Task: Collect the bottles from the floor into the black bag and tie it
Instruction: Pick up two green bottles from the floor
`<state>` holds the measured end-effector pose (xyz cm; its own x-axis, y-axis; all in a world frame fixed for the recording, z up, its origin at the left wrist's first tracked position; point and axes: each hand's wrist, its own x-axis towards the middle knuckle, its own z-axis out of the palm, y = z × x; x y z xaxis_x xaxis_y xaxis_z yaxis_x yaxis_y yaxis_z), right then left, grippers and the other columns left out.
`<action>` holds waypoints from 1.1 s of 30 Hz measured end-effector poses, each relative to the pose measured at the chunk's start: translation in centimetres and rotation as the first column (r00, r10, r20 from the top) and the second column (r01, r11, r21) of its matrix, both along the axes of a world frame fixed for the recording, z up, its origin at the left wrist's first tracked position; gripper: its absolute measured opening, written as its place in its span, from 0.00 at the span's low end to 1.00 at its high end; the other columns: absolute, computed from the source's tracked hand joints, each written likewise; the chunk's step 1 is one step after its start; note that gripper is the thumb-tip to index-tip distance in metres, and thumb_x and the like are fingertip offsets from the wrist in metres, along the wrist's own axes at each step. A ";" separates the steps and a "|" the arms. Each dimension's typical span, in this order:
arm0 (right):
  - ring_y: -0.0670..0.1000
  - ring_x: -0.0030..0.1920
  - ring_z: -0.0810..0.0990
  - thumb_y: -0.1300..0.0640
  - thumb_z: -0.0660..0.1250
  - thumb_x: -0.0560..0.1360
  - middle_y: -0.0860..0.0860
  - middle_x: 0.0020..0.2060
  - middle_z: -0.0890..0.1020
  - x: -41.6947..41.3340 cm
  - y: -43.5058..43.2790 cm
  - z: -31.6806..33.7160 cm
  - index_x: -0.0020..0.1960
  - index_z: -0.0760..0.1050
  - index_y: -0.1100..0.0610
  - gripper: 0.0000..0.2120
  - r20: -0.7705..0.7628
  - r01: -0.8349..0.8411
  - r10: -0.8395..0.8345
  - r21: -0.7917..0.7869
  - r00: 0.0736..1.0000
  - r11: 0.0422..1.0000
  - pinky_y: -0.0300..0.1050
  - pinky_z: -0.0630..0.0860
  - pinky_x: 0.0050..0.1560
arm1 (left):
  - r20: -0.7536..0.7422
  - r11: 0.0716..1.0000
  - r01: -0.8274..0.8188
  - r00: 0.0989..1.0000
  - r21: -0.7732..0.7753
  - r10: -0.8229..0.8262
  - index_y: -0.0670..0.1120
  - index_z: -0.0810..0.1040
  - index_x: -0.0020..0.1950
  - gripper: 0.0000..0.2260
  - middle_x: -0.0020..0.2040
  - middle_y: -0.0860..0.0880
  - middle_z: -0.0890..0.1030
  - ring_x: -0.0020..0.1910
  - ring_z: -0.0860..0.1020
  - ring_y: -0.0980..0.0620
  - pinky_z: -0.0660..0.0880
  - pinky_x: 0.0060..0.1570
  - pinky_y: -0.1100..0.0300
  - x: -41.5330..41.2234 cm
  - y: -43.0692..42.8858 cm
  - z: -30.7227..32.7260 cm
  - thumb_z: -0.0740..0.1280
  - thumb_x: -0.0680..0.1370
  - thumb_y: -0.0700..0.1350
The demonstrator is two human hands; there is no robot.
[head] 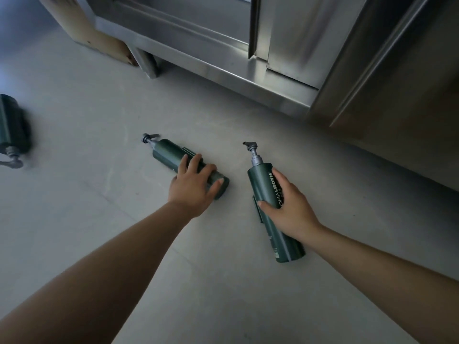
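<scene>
You seem near the beginning, with no bottle collected yet. Your left hand [192,181] curls its fingers over the left bottle [169,155], and your right hand [288,207] grips the right bottle [260,180], both on the floor [99,219]. The third bottle [12,125] lies far left. The black bag is not in view, so filling and tying remain.

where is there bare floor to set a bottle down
Bare grey floor between the far-left dark green pump bottle and the matching bottle under the left hand, and between the forearms. Tight between that bottle and the right hand's bottle.
</scene>
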<state>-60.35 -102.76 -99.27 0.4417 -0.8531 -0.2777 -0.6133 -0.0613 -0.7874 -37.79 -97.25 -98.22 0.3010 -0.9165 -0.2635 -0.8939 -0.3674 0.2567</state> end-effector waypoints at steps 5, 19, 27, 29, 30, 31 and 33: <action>0.48 0.54 0.73 0.48 0.69 0.71 0.51 0.63 0.72 0.9 1.1 0.3 0.74 0.51 0.40 0.39 0.011 -0.032 0.032 0.008 0.999 0.999 0.43 0.70 0.53 | 0.005 0.998 0.050 0.999 -0.024 -0.050 0.53 0.70 0.65 0.21 0.76 0.47 0.58 0.76 0.48 0.44 0.63 0.68 0.41 -0.6 4.9 0.0 0.54 0.77 0.61; 0.51 0.58 0.73 0.48 0.69 0.71 0.52 0.63 0.71 4.2 3.6 0.1 0.74 0.50 0.41 0.39 -0.033 -0.166 0.166 -0.002 0.986 0.986 0.43 0.68 0.55 | -0.405 0.844 -0.537 0.770 0.006 0.493 0.53 0.46 0.77 0.42 0.77 0.45 0.49 0.70 0.66 0.41 0.69 0.65 0.49 1.0 6.9 -0.4 0.70 0.72 0.55; 0.47 0.51 0.70 0.47 0.69 0.71 0.52 0.62 0.71 3.1 3.8 -0.3 0.74 0.49 0.40 0.39 -0.079 -0.162 0.164 0.033 0.983 0.986 0.41 0.67 0.51 | -0.515 0.918 -0.387 0.771 0.091 0.376 0.57 0.42 0.77 0.44 0.74 0.45 0.61 0.66 0.70 0.46 0.71 0.58 0.57 1.0 10.1 -0.4 0.71 0.73 0.49; 0.47 0.50 0.71 0.47 0.69 0.71 0.52 0.62 0.71 2.7 3.9 -0.4 0.75 0.48 0.41 0.40 -0.116 -0.169 0.172 0.040 0.978 0.985 0.41 0.68 0.50 | -0.508 0.932 -0.347 0.787 0.102 0.349 0.58 0.42 0.76 0.44 0.73 0.46 0.61 0.63 0.70 0.48 0.70 0.56 0.59 0.8 11.1 -0.3 0.71 0.72 0.49; 0.47 0.50 0.71 0.47 0.69 0.71 0.52 0.62 0.71 2.6 4.0 -0.4 0.75 0.48 0.41 0.40 -0.129 -0.171 0.174 0.040 0.976 0.985 0.41 0.68 0.50 | -0.506 0.935 -0.339 0.792 0.104 0.343 0.60 0.42 0.76 0.44 0.73 0.47 0.60 0.60 0.70 0.49 0.71 0.55 0.59 0.7 11.4 -0.2 0.70 0.72 0.49; 0.48 0.50 0.72 0.47 0.69 0.71 0.52 0.62 0.71 2.6 4.1 -0.5 0.75 0.48 0.42 0.41 -0.137 -0.174 0.177 0.038 0.975 0.984 0.41 0.69 0.49 | -0.503 0.935 -0.340 0.793 0.102 0.343 0.61 0.43 0.76 0.43 0.72 0.47 0.60 0.57 0.70 0.51 0.71 0.53 0.59 0.5 11.4 -0.2 0.70 0.72 0.49; 0.49 0.51 0.73 0.46 0.69 0.71 0.52 0.62 0.70 2.7 4.2 -0.4 0.75 0.48 0.42 0.41 -0.149 -0.177 0.179 0.028 0.972 0.984 0.42 0.70 0.50 | -0.484 0.927 -0.366 0.799 0.079 0.356 0.61 0.44 0.75 0.42 0.72 0.47 0.60 0.54 0.69 0.52 0.71 0.51 0.60 0.3 10.6 -0.1 0.69 0.72 0.49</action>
